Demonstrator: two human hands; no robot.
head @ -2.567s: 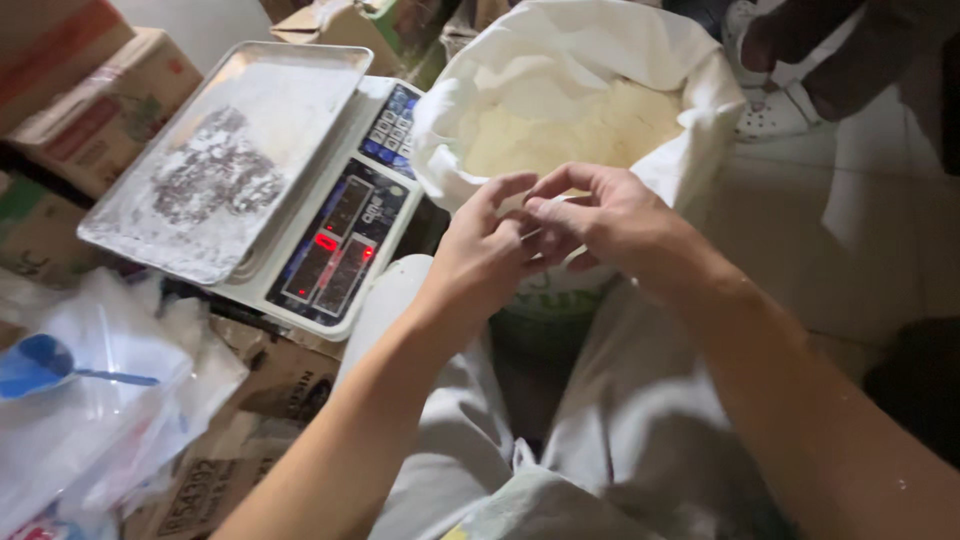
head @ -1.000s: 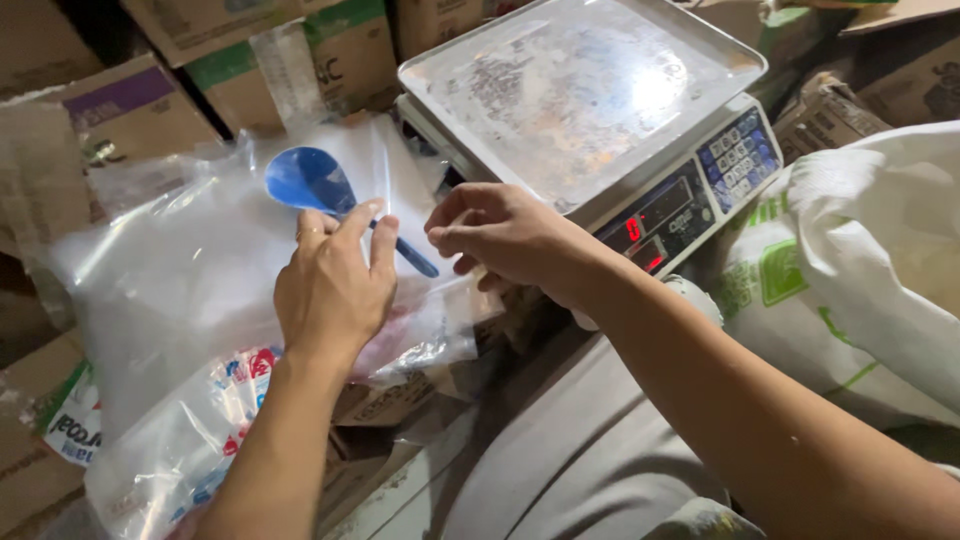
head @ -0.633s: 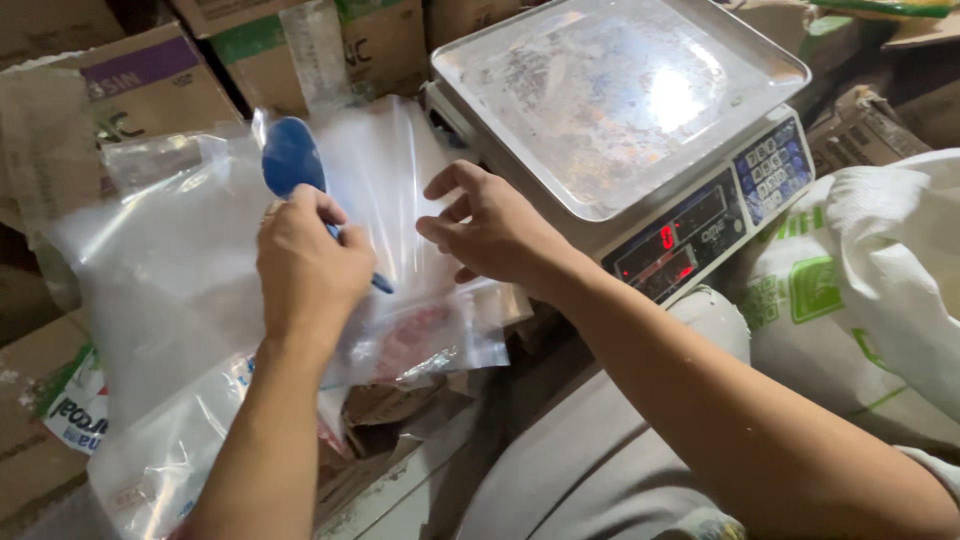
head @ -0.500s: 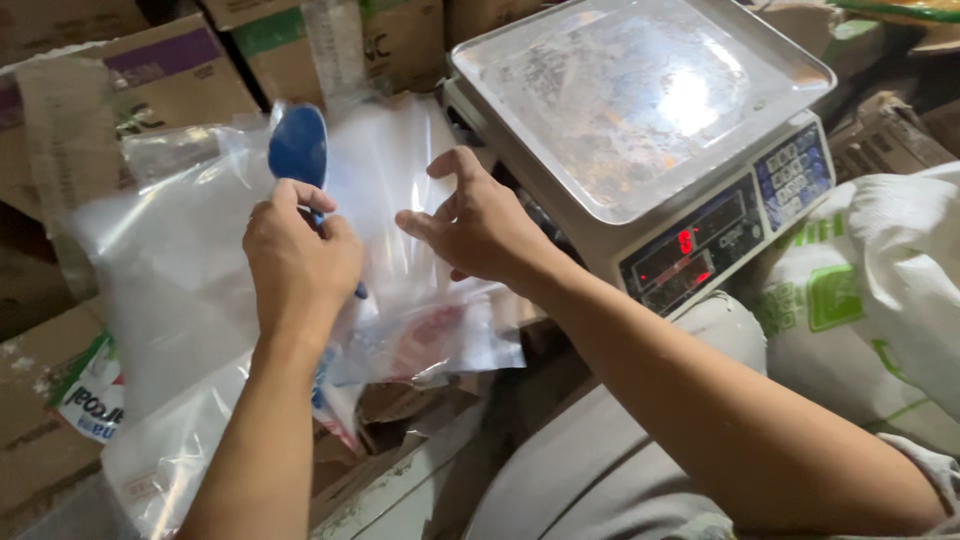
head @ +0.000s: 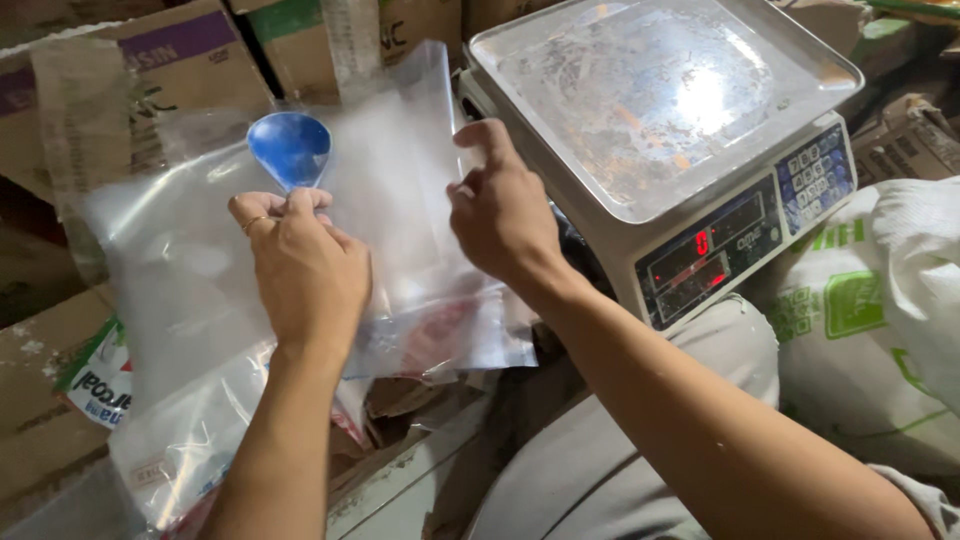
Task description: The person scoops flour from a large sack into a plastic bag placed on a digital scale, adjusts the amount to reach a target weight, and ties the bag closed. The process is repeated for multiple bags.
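My left hand grips the handle of a blue plastic scoop, whose bowl sticks up above my fingers. My right hand pinches the edge of a clear plastic bag and lifts it off a stack of clear bags lying on cardboard boxes. Both hands are close together, just left of a digital scale with a dusty steel pan.
Cardboard boxes line the back and left. A large white sack with green print stands at the right, beside my light grey trouser leg. More boxes sit behind the scale.
My view swung from the open sack to the bag stack. My left hand picked up the blue scoop and raised it; my right hand took a bag's edge and lifted it.
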